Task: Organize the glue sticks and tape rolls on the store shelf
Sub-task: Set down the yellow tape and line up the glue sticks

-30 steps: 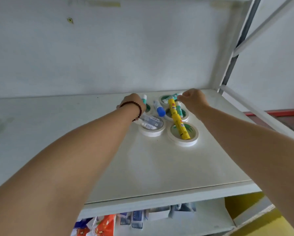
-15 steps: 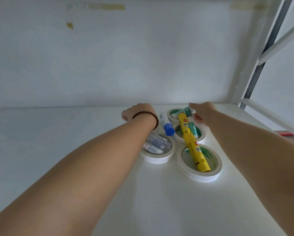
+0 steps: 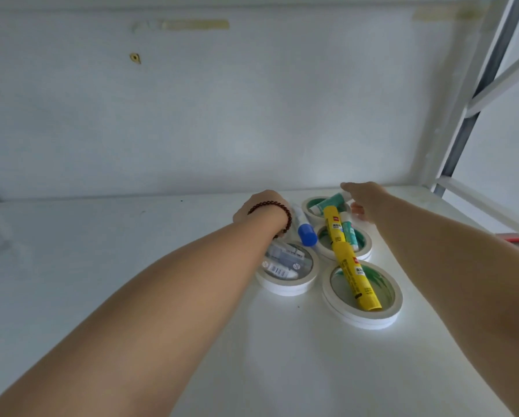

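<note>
View nearer, hands (image 3: 363, 197) behind tape rolls (image 3: 362, 291)

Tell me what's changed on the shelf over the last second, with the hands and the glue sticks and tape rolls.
Mostly the camera moved closer. The right hand opened from a fist and now reaches with fingers spread over the back tape roll and its green glue stick. The left hand stayed curled at the back left. The tape rolls, the yellow glue sticks and the blue-capped stick lie as before.

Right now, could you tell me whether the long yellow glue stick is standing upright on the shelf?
No, the long yellow glue stick lies flat across two white tape rolls, not upright on the shelf.
</note>
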